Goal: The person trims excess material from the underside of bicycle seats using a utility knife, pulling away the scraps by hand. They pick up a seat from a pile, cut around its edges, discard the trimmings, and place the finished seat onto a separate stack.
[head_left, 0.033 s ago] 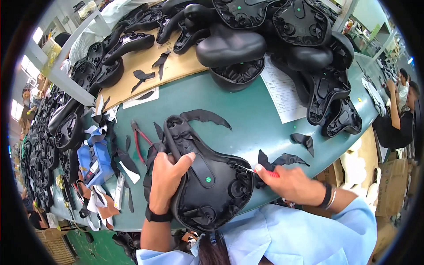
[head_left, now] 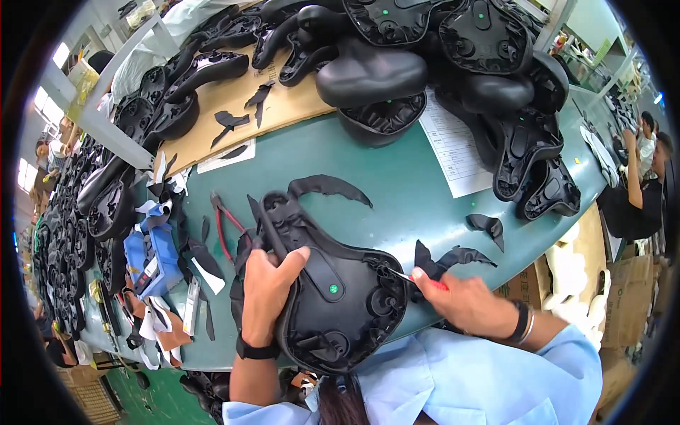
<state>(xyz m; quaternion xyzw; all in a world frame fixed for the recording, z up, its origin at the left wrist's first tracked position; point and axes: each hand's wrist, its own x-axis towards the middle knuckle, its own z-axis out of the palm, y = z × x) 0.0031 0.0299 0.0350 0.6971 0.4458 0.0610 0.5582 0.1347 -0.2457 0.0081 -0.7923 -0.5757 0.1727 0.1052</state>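
A black bicycle saddle lies upside down at the table's near edge, its hollow underside facing up and its narrow nose pointing away. My left hand grips its left side, thumb over the rim onto the underside. In my right hand is a thin metal-tipped tool with a red handle. Its tip meets the gathered black cover edge at the saddle's right rim; the tip's exact shape is too small to tell. Black cover scraps lie just beyond my right hand. Red-handled pliers rest left of the saddle.
More black saddles are piled along the far side, some on a cardboard sheet. A printed paper lies beneath several at the right. On the left stand a blue bin and many scraps. Another person is at the far right.
The saddle's nose has dipped slightly toward me. My right hand and the red-handled tool have shifted a little down and to the right, with the tip still at the rim.
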